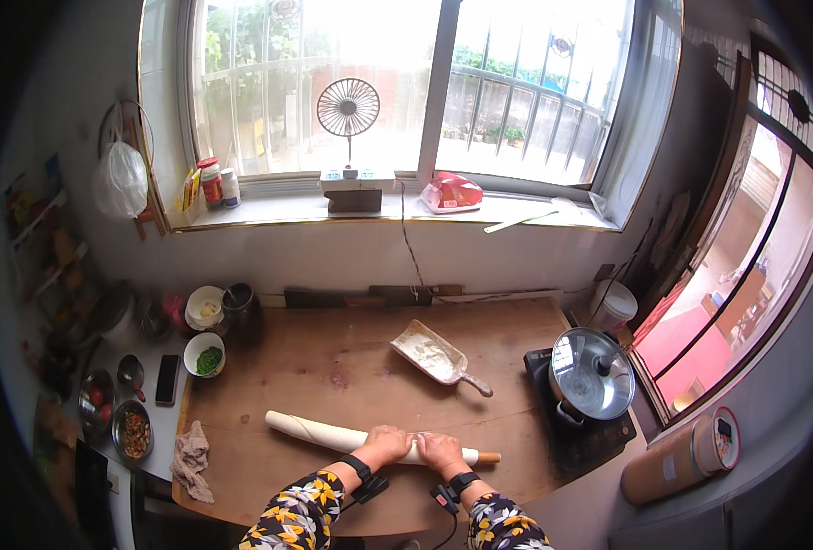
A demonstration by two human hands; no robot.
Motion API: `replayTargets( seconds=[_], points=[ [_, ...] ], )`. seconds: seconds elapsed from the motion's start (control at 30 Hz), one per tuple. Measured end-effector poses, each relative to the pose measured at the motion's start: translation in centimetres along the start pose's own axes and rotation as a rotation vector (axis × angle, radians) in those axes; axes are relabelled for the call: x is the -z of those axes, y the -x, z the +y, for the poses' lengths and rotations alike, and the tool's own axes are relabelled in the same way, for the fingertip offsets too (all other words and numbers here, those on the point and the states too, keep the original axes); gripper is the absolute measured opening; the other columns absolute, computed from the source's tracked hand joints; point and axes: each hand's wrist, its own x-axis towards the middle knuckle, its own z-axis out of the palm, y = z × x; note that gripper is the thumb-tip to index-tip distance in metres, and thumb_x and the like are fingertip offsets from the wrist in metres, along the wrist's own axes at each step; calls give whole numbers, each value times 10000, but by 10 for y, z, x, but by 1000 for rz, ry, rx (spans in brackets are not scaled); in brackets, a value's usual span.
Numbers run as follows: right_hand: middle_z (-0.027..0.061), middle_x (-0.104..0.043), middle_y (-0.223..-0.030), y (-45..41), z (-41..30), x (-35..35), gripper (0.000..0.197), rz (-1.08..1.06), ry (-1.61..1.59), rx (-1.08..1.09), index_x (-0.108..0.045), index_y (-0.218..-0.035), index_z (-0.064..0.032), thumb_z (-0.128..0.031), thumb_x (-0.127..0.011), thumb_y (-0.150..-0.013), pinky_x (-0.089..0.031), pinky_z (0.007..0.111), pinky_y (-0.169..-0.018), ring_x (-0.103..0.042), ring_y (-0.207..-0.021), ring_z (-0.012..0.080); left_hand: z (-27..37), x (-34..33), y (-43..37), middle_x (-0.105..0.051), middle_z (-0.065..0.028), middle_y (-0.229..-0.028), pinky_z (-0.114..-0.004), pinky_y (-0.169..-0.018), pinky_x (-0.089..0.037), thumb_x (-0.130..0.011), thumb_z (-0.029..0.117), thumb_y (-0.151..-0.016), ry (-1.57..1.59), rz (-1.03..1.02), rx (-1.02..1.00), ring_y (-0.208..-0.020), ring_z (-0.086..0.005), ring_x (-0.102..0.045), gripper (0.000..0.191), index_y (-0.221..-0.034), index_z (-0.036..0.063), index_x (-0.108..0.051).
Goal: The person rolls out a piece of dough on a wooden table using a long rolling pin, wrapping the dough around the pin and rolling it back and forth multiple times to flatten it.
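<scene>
A wooden rolling pin lies across the front of a wooden board, with a sheet of pale dough wrapped around it. Near the middle of the roll, my left hand is closed over the dough. Close beside it my right hand grips the roll in the same way, the two thumbs nearly together. The pin's bare end sticks out to the right of my right hand. Beyond the roll, a scoop holding white flour rests on the board, its handle pointing to the lower right.
At right, a glass-lidded pot stands on a black induction cooker. A crumpled cloth lies at the board's left edge. Further left are a bowl of chopped greens, a phone and metal bowls. A small fan stands on the windowsill.
</scene>
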Motion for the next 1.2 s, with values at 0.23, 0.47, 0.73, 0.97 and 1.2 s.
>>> replayTargets(
  seconds=[0.23,0.47,0.73,0.97,1.2],
  points=[
    [107,-570,-689,109,-22,17,239,-32,-49,211,-567,-665,-90,-292,-579,-792,-478,393,-597,-580,-674,281,48,-11,113,-588,-111,-629,-411,-580,-475,-563,287,-771,114,194,-111,-607,-296,-582,247,-655,77,-623],
    [182,-563,-1074,56,-33,0,327,238,-337,220,-539,-1072,-16,-244,-484,-844,-433,426,-805,-535,-970,351,57,-46,60,-588,-89,-837,-396,-774,-417,-530,276,-733,48,303,-72,-825,-262,-542,208,-807,94,-600],
    [152,-594,-1018,-1,-17,1,265,243,-361,208,-561,-1007,-26,-210,-441,-858,-426,420,-812,-555,-950,327,35,-21,15,-618,-108,-952,-460,-947,-358,-511,297,-773,190,247,-77,-958,-276,-565,268,-937,113,-617],
    [113,-582,-927,27,15,8,242,124,-1,255,-549,-989,-63,-249,-501,-842,-421,404,-735,-560,-882,291,-66,12,66,-594,-82,-775,-436,-820,-395,-566,309,-778,-61,479,165,-778,-264,-554,205,-753,114,-624],
    [128,-612,-659,-46,18,9,300,83,66,15,-604,-711,-81,-302,-470,-864,-478,449,-592,-596,-609,334,-95,28,13,-660,-112,-790,-412,-733,-482,-352,371,-903,47,121,346,-785,-303,-618,456,-730,90,-667]
  ],
)
